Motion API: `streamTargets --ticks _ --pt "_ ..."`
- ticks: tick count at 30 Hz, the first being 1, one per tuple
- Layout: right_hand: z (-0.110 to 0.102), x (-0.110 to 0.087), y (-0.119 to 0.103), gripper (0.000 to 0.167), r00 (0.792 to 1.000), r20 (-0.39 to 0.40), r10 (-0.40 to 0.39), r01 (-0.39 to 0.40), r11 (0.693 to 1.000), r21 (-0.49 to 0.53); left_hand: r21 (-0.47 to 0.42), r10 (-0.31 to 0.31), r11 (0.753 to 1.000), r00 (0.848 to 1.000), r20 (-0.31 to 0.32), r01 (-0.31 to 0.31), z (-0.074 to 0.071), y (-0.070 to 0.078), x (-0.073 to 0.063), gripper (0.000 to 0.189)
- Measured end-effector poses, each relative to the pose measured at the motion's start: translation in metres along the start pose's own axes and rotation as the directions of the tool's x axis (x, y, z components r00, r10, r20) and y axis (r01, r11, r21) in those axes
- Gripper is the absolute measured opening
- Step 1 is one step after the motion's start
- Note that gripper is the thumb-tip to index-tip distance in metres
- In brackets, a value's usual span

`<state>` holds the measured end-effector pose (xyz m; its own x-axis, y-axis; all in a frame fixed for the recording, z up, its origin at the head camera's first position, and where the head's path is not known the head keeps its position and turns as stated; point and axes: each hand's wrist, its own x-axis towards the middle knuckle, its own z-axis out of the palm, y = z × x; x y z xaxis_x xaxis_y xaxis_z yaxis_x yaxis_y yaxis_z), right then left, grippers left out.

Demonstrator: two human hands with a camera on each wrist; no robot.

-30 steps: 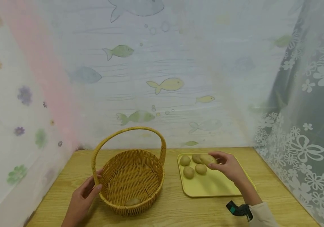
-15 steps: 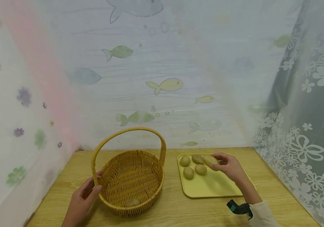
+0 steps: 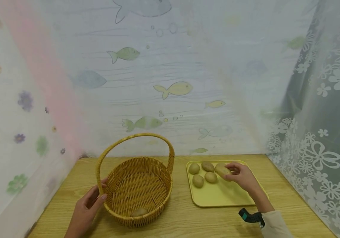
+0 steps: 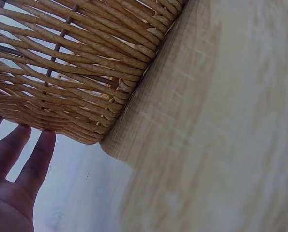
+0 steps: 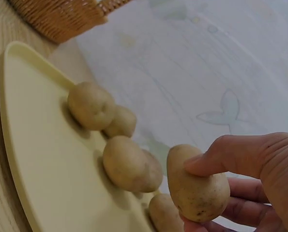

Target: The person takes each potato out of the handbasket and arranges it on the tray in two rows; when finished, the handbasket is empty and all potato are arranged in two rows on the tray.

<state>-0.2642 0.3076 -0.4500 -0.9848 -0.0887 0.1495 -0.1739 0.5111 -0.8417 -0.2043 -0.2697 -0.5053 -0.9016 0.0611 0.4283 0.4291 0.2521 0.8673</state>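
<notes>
My left hand (image 3: 88, 203) rests at the left side of a round wicker basket (image 3: 141, 188) with a tall arched handle. In the left wrist view, straight, spread fingers (image 4: 39, 159) touch its woven outer wall. One potato (image 3: 139, 212) lies inside, by the near wall. My right hand (image 3: 241, 178) is over the yellow tray (image 3: 214, 196), pinching a potato (image 5: 197, 186) between thumb and fingers. Several other potatoes (image 5: 124, 162) sit in the tray's far left part; one of them (image 5: 164, 212) is partly hidden behind the held potato.
The basket and tray stand side by side on a wooden table (image 3: 182, 216), with a strip of tabletop between them. Translucent curtains printed with fish and flowers (image 3: 170, 99) close in the back and both sides. A black strap (image 3: 251, 217) is at the right sleeve.
My right hand has moved slightly right with its potato, away from the potatoes at the tray's left. The left hand and basket have stayed in place.
</notes>
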Motion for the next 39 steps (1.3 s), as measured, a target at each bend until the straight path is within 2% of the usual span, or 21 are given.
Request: streamTargets --ticks 9,17,29,39 --pt "0.001 0.003 0.016 0.047 1.0 -0.013 0.02 -0.021 1.0 -0.019 0.016 -0.01 1.0 1.0 0.012 0.01 -0.001 0.001 0.0 0.047" --pt "0.002 0.005 0.025 0.043 1.0 -0.01 0.021 -0.021 1.0 -0.018 0.02 -0.022 1.0 1.0 -0.006 0.022 0.0 0.004 -0.001 0.044" --pt "0.006 0.006 0.037 0.043 0.998 -0.03 0.062 -0.064 0.996 -0.056 0.009 -0.009 1.0 1.0 0.001 0.008 0.001 0.005 0.0 0.047" --pt "0.009 0.008 0.037 0.042 0.999 -0.044 0.013 -0.02 0.989 -0.149 0.012 -0.002 1.0 1.0 0.0 0.002 0.001 0.004 0.0 0.047"
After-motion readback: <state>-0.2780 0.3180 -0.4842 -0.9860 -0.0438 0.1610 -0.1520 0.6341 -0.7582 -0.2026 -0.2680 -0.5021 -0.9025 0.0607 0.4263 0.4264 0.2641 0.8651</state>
